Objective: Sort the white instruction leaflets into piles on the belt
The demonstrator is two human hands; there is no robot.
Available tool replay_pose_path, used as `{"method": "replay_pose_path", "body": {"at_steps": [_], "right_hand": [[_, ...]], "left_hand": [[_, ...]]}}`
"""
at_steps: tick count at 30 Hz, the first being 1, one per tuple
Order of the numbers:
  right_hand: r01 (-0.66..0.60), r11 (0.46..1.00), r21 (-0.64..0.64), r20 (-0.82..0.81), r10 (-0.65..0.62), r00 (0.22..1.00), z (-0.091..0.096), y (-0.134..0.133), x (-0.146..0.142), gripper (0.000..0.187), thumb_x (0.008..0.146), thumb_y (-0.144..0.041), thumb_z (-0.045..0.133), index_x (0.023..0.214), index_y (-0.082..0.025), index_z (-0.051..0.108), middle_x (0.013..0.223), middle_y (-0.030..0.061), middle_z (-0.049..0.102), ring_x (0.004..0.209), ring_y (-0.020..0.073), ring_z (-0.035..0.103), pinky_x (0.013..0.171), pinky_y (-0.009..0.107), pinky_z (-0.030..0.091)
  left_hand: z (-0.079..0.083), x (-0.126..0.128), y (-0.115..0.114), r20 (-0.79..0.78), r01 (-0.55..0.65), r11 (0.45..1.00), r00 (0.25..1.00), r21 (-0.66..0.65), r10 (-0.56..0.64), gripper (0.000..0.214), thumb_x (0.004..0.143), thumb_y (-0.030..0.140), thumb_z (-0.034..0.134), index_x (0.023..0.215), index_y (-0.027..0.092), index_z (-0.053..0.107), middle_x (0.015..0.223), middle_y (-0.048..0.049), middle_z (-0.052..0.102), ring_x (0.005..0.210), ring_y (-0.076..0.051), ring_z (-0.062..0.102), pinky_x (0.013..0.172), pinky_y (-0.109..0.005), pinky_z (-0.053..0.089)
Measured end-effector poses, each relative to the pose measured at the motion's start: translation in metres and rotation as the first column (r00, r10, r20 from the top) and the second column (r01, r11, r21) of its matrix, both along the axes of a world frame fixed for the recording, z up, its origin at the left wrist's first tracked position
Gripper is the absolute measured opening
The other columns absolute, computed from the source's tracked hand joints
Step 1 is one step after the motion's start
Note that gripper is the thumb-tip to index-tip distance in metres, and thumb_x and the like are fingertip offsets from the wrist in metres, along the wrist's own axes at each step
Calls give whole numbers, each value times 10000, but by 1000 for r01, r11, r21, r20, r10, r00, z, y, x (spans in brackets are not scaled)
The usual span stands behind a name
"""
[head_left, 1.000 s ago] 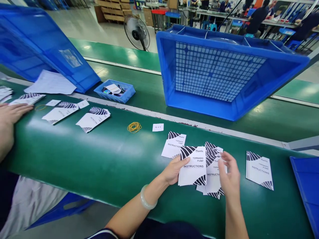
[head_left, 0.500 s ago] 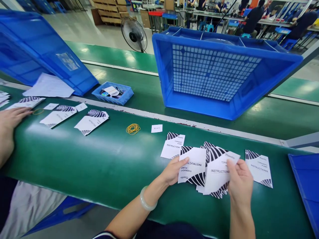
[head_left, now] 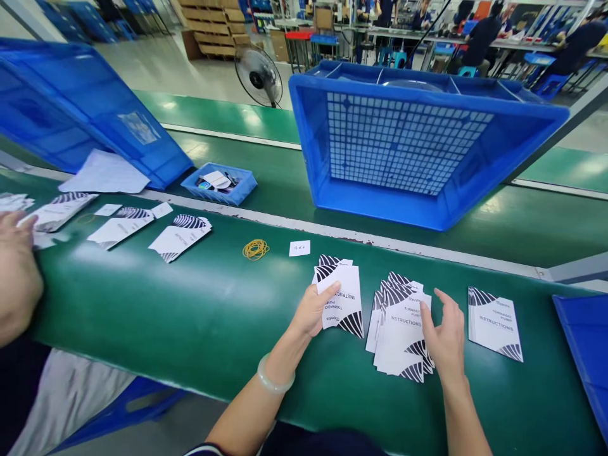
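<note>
My left hand (head_left: 316, 309) grips a white instruction booklet (head_left: 346, 303) printed with dark stripes, its text upside down to me. That booklet hides most of another one lying behind it on the green table. My right hand (head_left: 444, 329) is open, fingers apart, at the right edge of a loose, fanned pile of instruction booklets (head_left: 401, 329). Whether its thumb touches the top booklet, I cannot tell. Farther right lies a neat stack of booklets (head_left: 494, 324).
A handwritten card (head_left: 299, 248) and yellow rubber bands (head_left: 256, 249) lie beyond my left hand. Blue crates (head_left: 380, 202) lean along the table's back, near a small blue basket (head_left: 242, 188). At far left, a co-worker's hand (head_left: 16, 272) is beside more booklet stacks (head_left: 180, 237).
My right hand has let go of a booklet, which now lies on the fanned pile. My left hand has moved left with its booklet. The co-worker's hand shifted left.
</note>
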State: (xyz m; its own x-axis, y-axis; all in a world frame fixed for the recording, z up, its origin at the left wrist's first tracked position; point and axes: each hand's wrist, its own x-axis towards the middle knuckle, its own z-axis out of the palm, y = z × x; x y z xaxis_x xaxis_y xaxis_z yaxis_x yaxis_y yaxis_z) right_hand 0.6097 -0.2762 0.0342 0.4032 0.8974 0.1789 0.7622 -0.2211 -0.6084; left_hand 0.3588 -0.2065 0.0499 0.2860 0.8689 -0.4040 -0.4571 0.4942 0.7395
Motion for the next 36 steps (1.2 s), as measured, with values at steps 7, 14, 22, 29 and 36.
{"method": "replay_pose_path", "body": {"at_steps": [7, 14, 22, 29, 36], "right_hand": [[-324, 937, -133, 177, 344, 922, -10, 48, 18, 492, 886, -524, 363, 1240, -194, 457, 1271, 103, 486, 1184, 273, 399, 975, 425, 354], [-379, 909, -175, 434, 416, 799, -50, 72, 17, 635, 859, -610, 270, 1276, -168, 455, 1382, 132, 380, 1266, 324, 312, 961, 495, 335], [-408, 901, -149, 479, 427, 767, -57, 57, 14, 652, 828, -624, 237, 1220, -163, 480, 1371, 119, 406, 1258, 310, 336, 923, 494, 362], [-360, 921, -151, 441, 389, 809, -41, 28, -9, 624, 835, -614, 236, 1169, -150, 484, 1323, 147, 450, 1207, 326, 390, 899, 497, 377], [-336, 931, -144, 455, 364, 813, -40, 0, -29, 627, 827, -628, 250, 1161, -148, 474, 1315, 163, 448, 1193, 340, 399, 899, 513, 373]], "left_hand": [[2, -46, 0, -362, -43, 990, 928, 132, 89, 334, 700, 398, 688, 833, 93, 656, 777, -99, 707, 683, -198, 662, 603, -275, 526], [3, -138, -9, -857, 116, 988, 514, 102, 28, 405, 752, 514, 539, 845, 131, 629, 757, -87, 697, 624, -201, 645, 515, -258, 467], [-26, -177, -18, -981, -8, 982, 40, 191, 191, 457, 653, 422, 650, 1026, 179, 548, 860, -63, 625, 819, -241, 581, 742, -333, 422], [-30, -179, -59, -948, 23, 954, -103, 300, 301, 596, 796, 432, 496, 1293, 132, 362, 1236, -155, 462, 1136, -286, 438, 977, -430, 328], [-29, -198, -118, -905, 17, 924, -197, 382, 377, 553, 831, 501, 434, 1249, 140, 430, 1254, -145, 485, 1176, -265, 452, 1001, -409, 355]]}}
